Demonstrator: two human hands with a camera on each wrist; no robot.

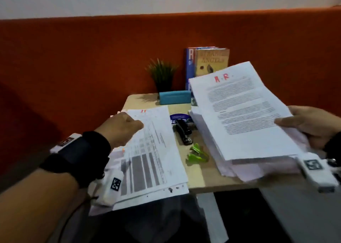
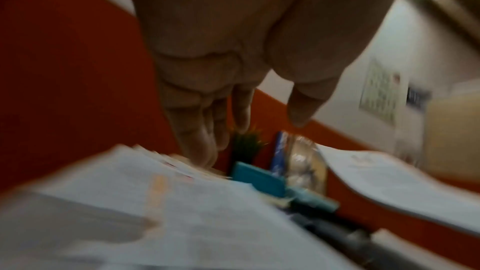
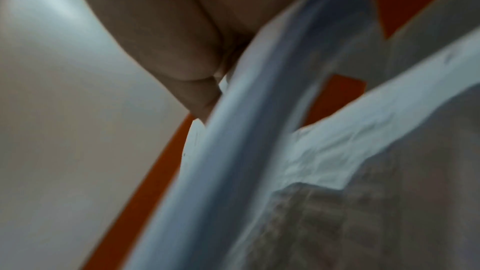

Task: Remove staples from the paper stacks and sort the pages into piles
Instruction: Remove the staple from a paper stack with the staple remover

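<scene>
Two paper stacks going here; right hand [image 1: 313,126] has its grip pinched on the stack marked "R-R" [image 1: 245,113] in red, lifted off the worktop [image 1: 197,178]; left hand [image 1: 123,126] hangs over the table-printed pile [image 1: 151,156], fingers spread loose; green staple remover [image 1: 197,153] sits between, beside a black stapler [image 1: 183,132]; book behind reads "ANGELS" [image 1: 212,61].

We note a broad black band [image 1: 77,156] wrapped round the left wrist, matte, soft-looking. Fixed to it, a white housing [image 1: 108,189] with a black-and-white square marker on its face; a second such marker [image 1: 65,141] sits on the band's outer edge. A thin dark cable [image 1: 73,215] trails down from the housing. On the right wrist we see a dark band edge [image 1: 333,145] and a white block [image 1: 318,170] carrying the same kind of marker. Forearms bare, no sleeves.
</scene>
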